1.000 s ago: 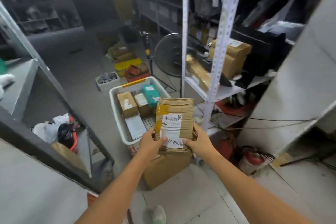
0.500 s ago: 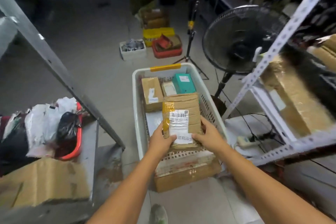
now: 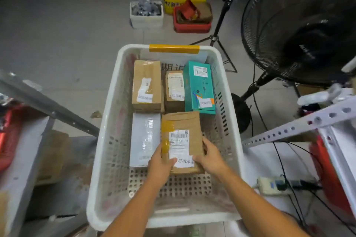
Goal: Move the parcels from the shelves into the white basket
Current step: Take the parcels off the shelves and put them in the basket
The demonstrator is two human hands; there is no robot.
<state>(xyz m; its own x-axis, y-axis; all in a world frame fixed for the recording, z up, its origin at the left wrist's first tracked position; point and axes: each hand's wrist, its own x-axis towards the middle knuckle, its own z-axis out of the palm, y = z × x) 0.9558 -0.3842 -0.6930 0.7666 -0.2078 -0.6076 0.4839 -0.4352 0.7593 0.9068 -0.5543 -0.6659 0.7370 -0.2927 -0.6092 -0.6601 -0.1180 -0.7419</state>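
A brown paper-wrapped parcel (image 3: 183, 123) with a white barcode label lies low inside the white basket (image 3: 113, 106), on its perforated floor. My left hand (image 3: 160, 161) grips its near left corner and my right hand (image 3: 210, 155) grips its near right edge. Beside it on the left lies a flat grey-white parcel (image 3: 145, 138). Farther back in the basket stand a brown box (image 3: 147, 84), a smaller brown box (image 3: 174, 90) and a teal box (image 3: 199, 84).
A black standing fan (image 3: 296, 25) and a tripod (image 3: 221, 23) stand right of the basket. White perforated shelf rails (image 3: 300, 123) and a power strip with cables (image 3: 271, 185) lie at right. A grey shelf frame (image 3: 48, 107) runs at left. Small bins (image 3: 146, 13) sit on the floor beyond.
Both hands have lowered the brown parcel from above the basket rim down into the basket. The view has tilted down and moved closer to the basket.
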